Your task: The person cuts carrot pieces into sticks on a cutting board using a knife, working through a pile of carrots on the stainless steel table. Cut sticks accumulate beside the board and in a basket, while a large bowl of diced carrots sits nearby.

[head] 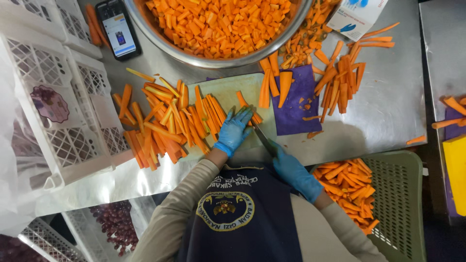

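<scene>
Both my hands wear blue gloves. My left hand (235, 130) presses down on carrot sticks (250, 112) lying on a pale green cutting board (228, 90). My right hand (294, 172) grips the handle of a knife (262, 137) whose blade points toward the left hand's fingertips. A big heap of carrot sticks (160, 126) lies across the board's left side and the steel table. Beyond the board stands a large metal bowl (194, 57) full of diced carrot.
A purple mat (296, 104) and more carrot strips (340, 82) lie to the right. A green crate (403, 194) holds carrot pieces. White crates (63, 111) stand left, one below holds dark grapes (116, 223). A phone (119, 31) and a glove box (357, 14) lie at the back.
</scene>
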`<state>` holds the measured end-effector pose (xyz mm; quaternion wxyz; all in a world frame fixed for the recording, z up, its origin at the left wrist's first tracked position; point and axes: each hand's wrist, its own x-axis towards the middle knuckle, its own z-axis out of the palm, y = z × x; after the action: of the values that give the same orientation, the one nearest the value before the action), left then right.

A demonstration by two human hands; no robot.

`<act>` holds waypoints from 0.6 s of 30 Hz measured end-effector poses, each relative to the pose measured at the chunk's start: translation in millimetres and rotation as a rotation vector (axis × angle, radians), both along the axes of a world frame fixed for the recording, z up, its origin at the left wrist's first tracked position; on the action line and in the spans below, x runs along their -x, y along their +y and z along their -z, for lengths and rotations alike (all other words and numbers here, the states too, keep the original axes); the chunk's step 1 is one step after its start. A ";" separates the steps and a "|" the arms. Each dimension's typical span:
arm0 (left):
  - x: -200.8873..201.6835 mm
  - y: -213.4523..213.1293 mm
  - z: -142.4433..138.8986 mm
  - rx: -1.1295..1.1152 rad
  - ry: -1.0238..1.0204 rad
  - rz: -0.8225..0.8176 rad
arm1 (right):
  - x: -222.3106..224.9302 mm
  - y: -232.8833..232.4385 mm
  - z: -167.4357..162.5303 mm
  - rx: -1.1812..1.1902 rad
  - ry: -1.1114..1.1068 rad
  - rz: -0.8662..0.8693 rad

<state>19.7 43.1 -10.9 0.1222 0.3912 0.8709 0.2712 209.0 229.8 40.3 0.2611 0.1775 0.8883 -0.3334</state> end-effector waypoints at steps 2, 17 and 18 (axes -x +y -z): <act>5.0 0.9 -6.8 -0.023 0.014 0.005 | -4.9 5.8 -23.9 -0.031 -0.063 -0.023; 61.4 -26.7 -77.5 0.378 0.134 0.094 | -26.8 65.6 -70.2 0.103 0.143 0.118; 65.6 -31.1 -87.0 0.469 0.116 0.080 | -23.2 66.5 -67.0 0.056 0.111 0.131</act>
<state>-45.9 12.0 76.1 0.1700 0.4015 0.8993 0.0337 232.2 296.3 107.3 0.1942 0.2091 0.8783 -0.3835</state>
